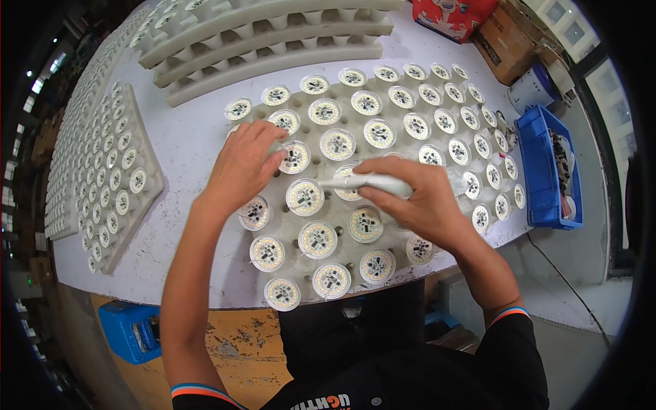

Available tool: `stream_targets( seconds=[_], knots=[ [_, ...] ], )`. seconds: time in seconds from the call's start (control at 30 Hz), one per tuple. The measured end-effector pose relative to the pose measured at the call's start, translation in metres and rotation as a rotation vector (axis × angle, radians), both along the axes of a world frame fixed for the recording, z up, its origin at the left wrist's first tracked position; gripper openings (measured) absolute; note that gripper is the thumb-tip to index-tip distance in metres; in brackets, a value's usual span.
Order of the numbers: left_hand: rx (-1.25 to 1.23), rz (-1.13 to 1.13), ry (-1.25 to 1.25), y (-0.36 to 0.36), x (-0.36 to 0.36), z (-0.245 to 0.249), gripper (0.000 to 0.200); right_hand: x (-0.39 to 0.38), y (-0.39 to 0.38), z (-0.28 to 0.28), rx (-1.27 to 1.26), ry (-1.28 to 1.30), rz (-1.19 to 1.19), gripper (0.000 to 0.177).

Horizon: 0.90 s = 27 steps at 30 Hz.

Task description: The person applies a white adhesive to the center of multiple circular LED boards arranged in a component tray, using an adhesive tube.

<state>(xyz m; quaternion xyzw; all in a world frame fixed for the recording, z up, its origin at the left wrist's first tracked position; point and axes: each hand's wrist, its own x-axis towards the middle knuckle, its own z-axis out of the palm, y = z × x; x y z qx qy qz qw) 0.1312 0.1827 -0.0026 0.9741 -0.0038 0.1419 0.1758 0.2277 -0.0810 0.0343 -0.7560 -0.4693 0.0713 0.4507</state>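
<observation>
Rows of round LED bulbs with exposed circuit boards stand face up in a pale foam tray [321, 272]. My right hand [417, 198] is wrapped round a white hand tool [379, 183] with a narrow tip. The tip points left, close over an LED bulb [305, 197]. My left hand [242, 164] is closed at the tray's left side, with thumb and fingertips beside another LED bulb [294, 158]. A whitish bit shows between them, but I cannot tell what it is. The left palm hides part of the tray.
Empty-looking foam trays [266, 51] are stacked at the back. More bulb-filled trays [113, 184] lie to the left. On the right are a blue bin [547, 171] of small parts, a white bucket [529, 89] and a cardboard box [509, 41]. A blue stool [130, 331] stands below the table.
</observation>
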Motion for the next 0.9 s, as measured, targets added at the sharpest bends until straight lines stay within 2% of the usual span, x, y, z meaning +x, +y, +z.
stream_targets(
  seconds=[0.03, 0.1, 0.13, 0.17, 0.23, 0.5, 0.6, 0.67, 0.7, 0.77, 0.87, 0.9],
  knots=[
    [-0.043, -0.086, -0.014, 0.0, -0.001, 0.004, 0.04, 0.002, -0.003, 0.007, 0.02, 0.04, -0.022, 0.026],
    [-0.04, -0.197, 0.076, 0.006, 0.0, 0.007, 0.055, 0.01, -0.006, 0.02, 0.077, -0.038, -0.038, 0.028],
    [-0.044, -0.262, 0.114, 0.008, 0.002, 0.007, 0.062, 0.01, -0.008, 0.033, 0.042, 0.042, -0.077, 0.028],
    [-0.052, -0.259, 0.154, 0.008, 0.005, 0.009, 0.065, 0.01, -0.008, 0.045, 0.016, 0.117, -0.116, 0.028],
    [-0.046, -0.244, 0.238, 0.012, 0.008, 0.015, 0.072, 0.017, -0.008, 0.052, 0.103, 0.088, -0.126, 0.029],
    [0.024, -0.221, 0.296, 0.013, 0.016, 0.018, 0.07, 0.03, 0.001, 0.044, 0.146, 0.141, -0.125, 0.033],
    [-0.014, -0.166, 0.334, 0.0, 0.018, 0.025, 0.07, 0.025, 0.009, 0.044, 0.009, 0.051, -0.142, 0.029],
    [0.029, -0.174, 0.319, 0.006, 0.017, 0.021, 0.064, 0.025, 0.016, 0.034, 0.065, -0.069, -0.1, 0.028],
    [0.065, -0.139, 0.301, 0.008, 0.015, 0.018, 0.061, 0.025, 0.02, 0.03, 0.101, -0.128, -0.074, 0.027],
    [0.141, -0.071, 0.275, 0.001, 0.015, 0.017, 0.057, 0.022, 0.022, 0.032, -0.004, -0.127, -0.05, 0.029],
    [0.235, 0.133, 0.311, -0.021, 0.009, 0.021, 0.053, 0.025, 0.028, 0.017, -0.033, -0.237, -0.007, 0.03],
    [0.168, 0.131, 0.304, -0.019, 0.004, 0.021, 0.053, 0.025, 0.031, 0.013, -0.051, -0.273, 0.009, 0.03]
  ],
)
